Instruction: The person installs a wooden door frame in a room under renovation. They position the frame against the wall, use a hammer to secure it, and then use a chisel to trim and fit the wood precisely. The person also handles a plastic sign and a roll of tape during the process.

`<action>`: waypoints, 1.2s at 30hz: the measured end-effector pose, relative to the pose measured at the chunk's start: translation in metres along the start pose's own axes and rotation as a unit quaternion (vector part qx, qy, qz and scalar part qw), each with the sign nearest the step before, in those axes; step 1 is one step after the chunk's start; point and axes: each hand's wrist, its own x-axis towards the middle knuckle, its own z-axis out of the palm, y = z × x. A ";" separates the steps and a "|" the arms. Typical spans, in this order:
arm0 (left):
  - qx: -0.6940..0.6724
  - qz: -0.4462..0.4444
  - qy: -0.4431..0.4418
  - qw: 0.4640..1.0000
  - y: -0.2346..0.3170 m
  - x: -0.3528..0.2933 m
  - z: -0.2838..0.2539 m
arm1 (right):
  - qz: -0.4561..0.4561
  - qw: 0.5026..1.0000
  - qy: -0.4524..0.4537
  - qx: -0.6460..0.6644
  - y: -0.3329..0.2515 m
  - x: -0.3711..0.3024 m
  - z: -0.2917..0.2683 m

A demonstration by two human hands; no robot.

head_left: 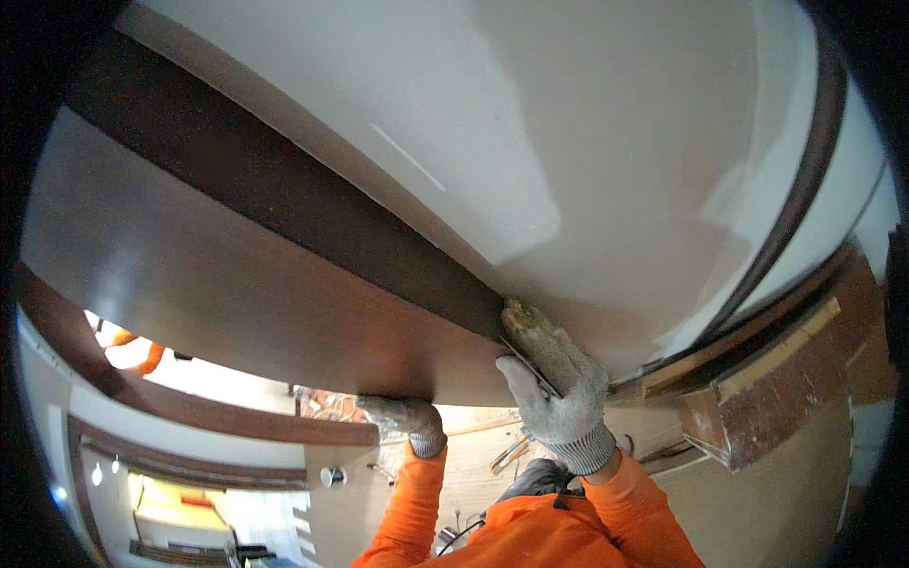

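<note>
A wide dark brown wooden panel stretches from the upper left to the middle, lying close along a white wall. My left hand, in a grey work glove, holds the panel's lower edge, and its fingertips are partly hidden there. At the panel's right end is my right hand, in a dirty grey glove with stained fingertips. Its fingers lie against the panel's dark edge. Between thumb and fingers it pinches a thin flat strip, whose exact kind I cannot make out.
Below right stands a brown wooden box-like piece with worn faces. Tools and scraps lie on the floor beneath my arms. A curved dark trim runs down the right wall. Someone's orange clothing shows at far left.
</note>
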 end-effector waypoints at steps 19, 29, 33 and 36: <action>0.015 0.002 0.054 0.998 0.026 -0.001 0.018 | 0.045 0.996 0.025 0.080 0.028 -0.046 -0.004; 0.083 0.173 -0.001 0.981 -0.025 -0.011 0.009 | 0.013 0.999 0.020 0.025 0.025 -0.049 -0.008; -0.088 0.050 -0.087 0.991 -0.005 -0.008 0.017 | 0.028 0.999 0.012 -0.011 0.032 -0.060 -0.012; -0.076 -0.043 -0.195 0.977 0.011 -0.022 -0.003 | 0.200 0.973 0.047 0.105 0.068 -0.093 -0.007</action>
